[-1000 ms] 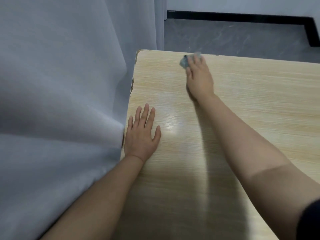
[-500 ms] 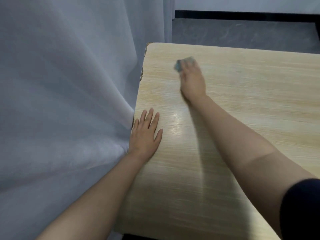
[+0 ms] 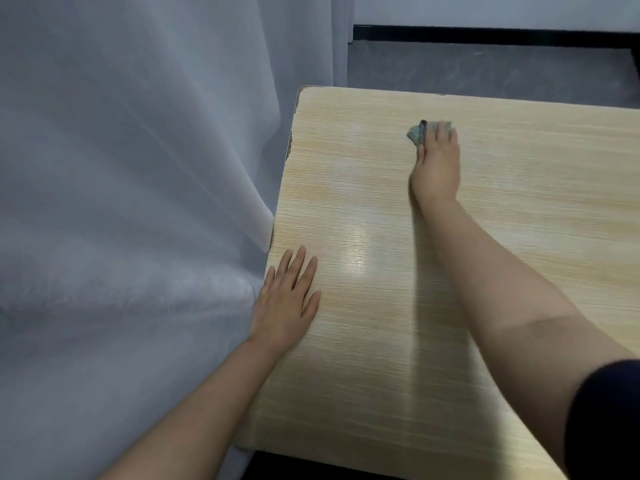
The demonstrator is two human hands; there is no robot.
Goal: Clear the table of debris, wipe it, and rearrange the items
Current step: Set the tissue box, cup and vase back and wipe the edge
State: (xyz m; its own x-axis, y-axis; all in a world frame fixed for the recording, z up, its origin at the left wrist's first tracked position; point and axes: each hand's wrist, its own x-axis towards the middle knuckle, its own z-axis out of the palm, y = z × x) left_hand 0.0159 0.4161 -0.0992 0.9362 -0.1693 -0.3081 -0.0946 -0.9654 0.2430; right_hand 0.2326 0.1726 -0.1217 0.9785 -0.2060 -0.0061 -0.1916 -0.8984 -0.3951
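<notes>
My right hand point(image 3: 437, 168) presses a cloth point(image 3: 417, 133) on the table point(image 3: 381, 341).

The grey-green cloth lies toward the table's far side, bunched under my fingers, which curl over it. My left hand point(image 3: 285, 303) rests flat, fingers straight, at the table's left edge, beside the pale curtain point(image 3: 138, 202).

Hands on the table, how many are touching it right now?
2. The left hand rests flat near the table's left edge beside the curtain. The right hand is farther out, pressing a cloth against the top.
</notes>
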